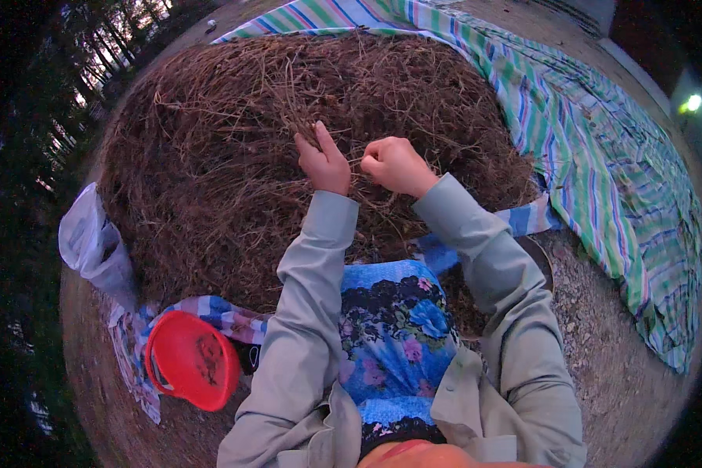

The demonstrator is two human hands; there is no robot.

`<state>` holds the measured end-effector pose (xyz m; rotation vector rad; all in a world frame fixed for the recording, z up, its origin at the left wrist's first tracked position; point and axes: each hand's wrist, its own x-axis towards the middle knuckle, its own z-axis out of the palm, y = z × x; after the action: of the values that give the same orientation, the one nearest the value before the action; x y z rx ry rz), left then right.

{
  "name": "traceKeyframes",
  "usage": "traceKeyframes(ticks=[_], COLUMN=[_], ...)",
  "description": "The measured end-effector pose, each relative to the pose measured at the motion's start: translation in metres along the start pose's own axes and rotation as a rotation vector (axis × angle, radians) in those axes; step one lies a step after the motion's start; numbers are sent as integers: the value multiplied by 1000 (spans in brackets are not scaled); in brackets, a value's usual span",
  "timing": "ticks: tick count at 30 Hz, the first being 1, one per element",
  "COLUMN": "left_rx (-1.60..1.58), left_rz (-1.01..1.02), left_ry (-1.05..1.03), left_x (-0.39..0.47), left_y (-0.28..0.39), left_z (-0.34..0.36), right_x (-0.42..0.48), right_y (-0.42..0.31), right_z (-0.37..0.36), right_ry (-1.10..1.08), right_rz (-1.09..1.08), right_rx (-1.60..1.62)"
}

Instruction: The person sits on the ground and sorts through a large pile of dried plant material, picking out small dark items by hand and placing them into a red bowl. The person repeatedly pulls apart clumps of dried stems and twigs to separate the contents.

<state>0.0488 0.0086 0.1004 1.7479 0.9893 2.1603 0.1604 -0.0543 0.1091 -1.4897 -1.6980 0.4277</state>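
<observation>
A large heap of dried brown plant stalks (210, 152) lies before me. My left hand (326, 159) holds a small bundle of dried stalks (292, 105) between thumb and fingers, the stalks pointing away from me over the heap. Just to the right, my right hand (396, 165) is closed, with the thumb and forefinger pinching a thin pale stalk that reaches towards my left hand. The two hands are near each other but apart. Where the stalks meet the left palm is partly hidden by the fingers.
A red plastic basket (167, 351) with dark bits inside stands at the lower left, on a checked cloth. A whitish plastic bag (90, 234) stands left of the heap. A striped sheet (591, 169) lies behind and right of it. Gravelly ground (591, 327) shows at the right.
</observation>
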Motion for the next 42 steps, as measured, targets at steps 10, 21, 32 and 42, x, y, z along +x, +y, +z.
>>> traceKeyframes(ticks=[10,21,32,42], left_rx=[-329,-584,-572,-531], left_rz=[-290,-629,-664,-711], left_ry=[156,103,139,421], left_x=[36,72,69,71], left_y=[-47,-50,-44,-60], left_z=[-19,-61,-60,-78], right_x=[-5,-47,-57,-158], right_y=[61,83,70,162], right_z=[-9,-2,1,11], right_ry=[377,-182,-14,605], right_rz=[332,-204,-240,320], right_rx=[1069,267,-69,369])
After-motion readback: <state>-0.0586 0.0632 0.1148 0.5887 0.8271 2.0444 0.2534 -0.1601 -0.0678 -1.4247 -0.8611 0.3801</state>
